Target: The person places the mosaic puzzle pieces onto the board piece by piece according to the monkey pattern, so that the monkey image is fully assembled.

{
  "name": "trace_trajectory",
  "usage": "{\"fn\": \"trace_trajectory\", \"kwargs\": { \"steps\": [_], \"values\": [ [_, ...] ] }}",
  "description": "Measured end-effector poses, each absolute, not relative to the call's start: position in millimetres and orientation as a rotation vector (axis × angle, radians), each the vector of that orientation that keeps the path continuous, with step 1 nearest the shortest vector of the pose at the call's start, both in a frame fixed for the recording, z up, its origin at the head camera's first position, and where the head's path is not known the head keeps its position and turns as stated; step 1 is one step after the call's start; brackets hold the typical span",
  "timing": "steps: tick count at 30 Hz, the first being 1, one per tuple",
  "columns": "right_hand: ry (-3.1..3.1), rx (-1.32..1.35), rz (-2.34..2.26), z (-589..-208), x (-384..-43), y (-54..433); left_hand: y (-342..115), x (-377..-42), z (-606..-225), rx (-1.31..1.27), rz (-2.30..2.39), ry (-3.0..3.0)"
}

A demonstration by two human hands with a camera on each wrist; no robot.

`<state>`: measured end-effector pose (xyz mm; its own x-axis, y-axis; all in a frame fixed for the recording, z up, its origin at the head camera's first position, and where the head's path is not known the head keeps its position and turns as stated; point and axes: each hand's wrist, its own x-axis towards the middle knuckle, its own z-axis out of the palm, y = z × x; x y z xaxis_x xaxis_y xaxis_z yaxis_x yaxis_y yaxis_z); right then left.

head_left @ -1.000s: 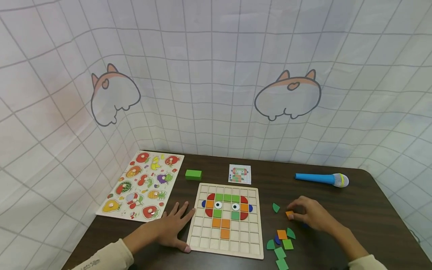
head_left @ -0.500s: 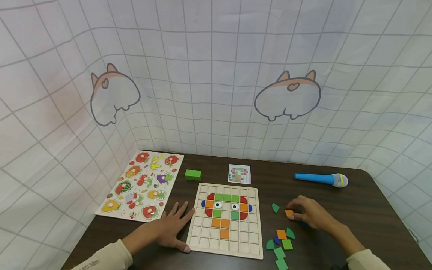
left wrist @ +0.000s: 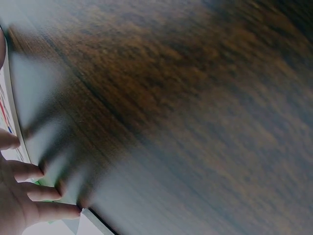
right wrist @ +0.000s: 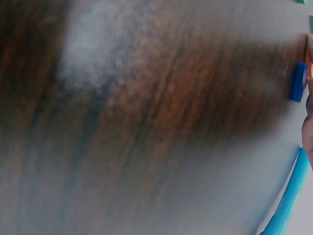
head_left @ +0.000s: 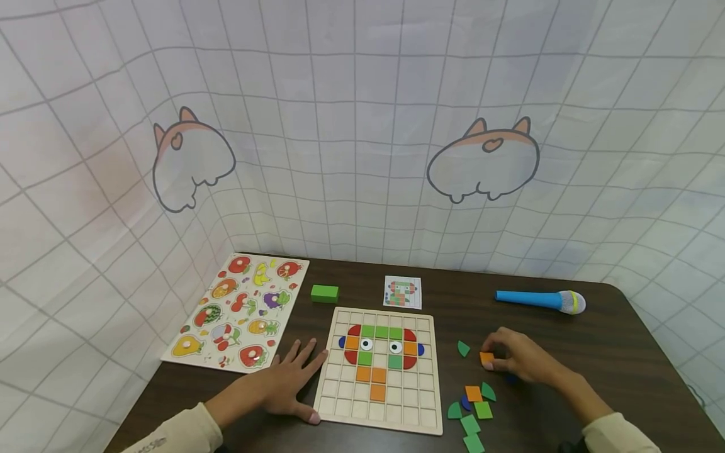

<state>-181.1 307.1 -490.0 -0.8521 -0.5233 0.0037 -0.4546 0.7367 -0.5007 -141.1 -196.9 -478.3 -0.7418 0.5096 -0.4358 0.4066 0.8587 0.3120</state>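
Orange tile (head_left: 486,358) is sitting between the thumb and fingers of the right hand (head_left: 521,360), which is pinching it to the right of the wooden grid board (head_left: 418,399); whether the tile is touching the table (head_left: 612,365) cannot be told. Just under that hand a blue piece (head_left: 512,378) is peeking out, and the right wrist view is catching it close by the fingers. The left hand (head_left: 290,382) is resting on the table by the board's left edge — fingers spread, thumb reaching the near left corner. On the grid, red corner pieces (head_left: 409,362), green squares (head_left: 382,332), orange squares (head_left: 377,392), blue half-rounds (head_left: 421,350) and two white eye pieces (head_left: 395,347) are forming a pattern. Between the board and the right hand, a green quarter-round (head_left: 464,348) is lying alone, while a second orange tile (head_left: 472,394) is lying nearer the person among a cluster of loose green and blue pieces (head_left: 483,410). Beyond the board, a small picture card (head_left: 403,292) is lying flat, with a green block (head_left: 325,293) sitting to its left and a blue microphone (head_left: 538,301) resting to its right. A fruit puzzle (head_left: 192,363) is lying at the far left — and a white checked cloth (head_left: 351,157) is hanging behind the table, showing two animal drawings (head_left: 484,167).
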Motion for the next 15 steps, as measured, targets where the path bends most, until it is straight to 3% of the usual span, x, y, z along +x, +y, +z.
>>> {"fn": "trace_trajectory", "kwargs": {
  "steps": [15],
  "values": [
    [2.775,-0.814,-0.760,-492.1,-179.9,305.2,-195.1,-137.8,-474.2,0.650,0.248,2.521]
  ]
}}
